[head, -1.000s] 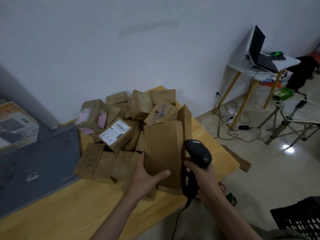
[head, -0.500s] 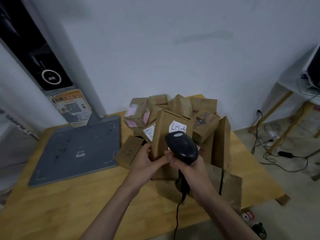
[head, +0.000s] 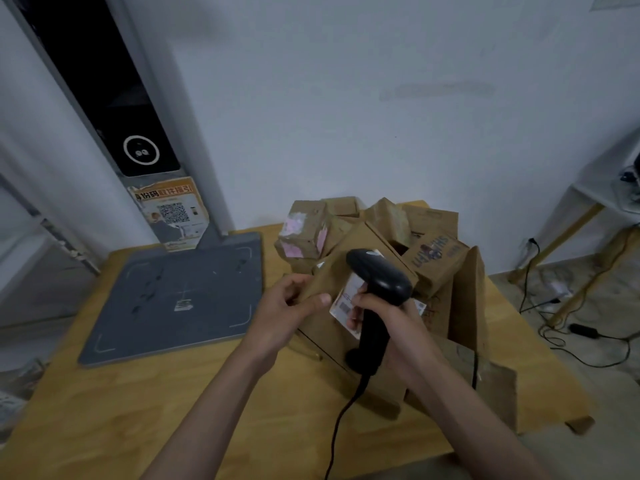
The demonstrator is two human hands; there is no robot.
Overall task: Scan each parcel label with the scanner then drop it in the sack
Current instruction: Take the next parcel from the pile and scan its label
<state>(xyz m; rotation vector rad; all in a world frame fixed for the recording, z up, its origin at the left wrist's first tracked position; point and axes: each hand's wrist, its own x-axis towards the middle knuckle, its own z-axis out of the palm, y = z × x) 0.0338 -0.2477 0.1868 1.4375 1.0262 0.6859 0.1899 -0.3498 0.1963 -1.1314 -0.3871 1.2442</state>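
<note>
My left hand (head: pixel 289 308) grips the left edge of a brown cardboard parcel (head: pixel 349 268), tilted above the wooden table (head: pixel 138 410). A white printed label (head: pixel 343 304) shows on the parcel's near face. My right hand (head: pixel 388 323) holds a black corded scanner (head: pixel 379 282) by its handle, the head close over the label. Behind them lies a pile of brown parcels (head: pixel 429 244). No sack is in view.
A grey flat platform (head: pixel 180 296) lies on the table to the left, with a tall dark post (head: pixel 114 109) and a QR poster (head: pixel 169 213) behind it. Cables (head: pixel 568 323) trail on the floor at right. A white side table's legs (head: pixel 568 230) stand at far right.
The view has swung left and down. The parcel has been turned so its printed label faces up, and the scanner head has come in close over that label.
</note>
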